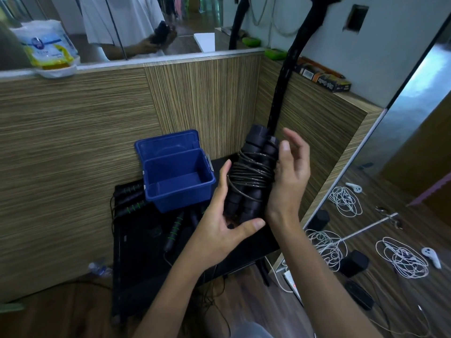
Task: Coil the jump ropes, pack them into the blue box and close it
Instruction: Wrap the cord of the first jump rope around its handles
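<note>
A person holds a coiled jump rope (251, 176) upright between both hands, above the right part of a black counter (258, 242). The bundle is two black handles side by side with thin dark cord wound many times around their middle. The left hand (219, 220) cups the lower left of the bundle, its fingers (223, 176) lying straight up along the handles' side and the thumb stretched out under the bottom ends. The right hand (289, 172) rests against the bundle's right side at the wound cord, palm to the handles, its fingers loosely spread and lifted off at the tips rather than closed around anything. At 9 o'clock from the bundle, just beside it, the blue box (178, 181) stands on the counter with its hinged lid (168, 145) tipped back open against the wood-grain wall; nothing shows inside it. More jump ropes with black, green-ringed handles (174, 230) lie on the counter, some at 9 o'clock from the box and some at 6 o'clock from it, uncoiled. On the floor at 4 o'clock from the hands lie tangles of white cable (400, 258) and white controllers (432, 257).
</note>
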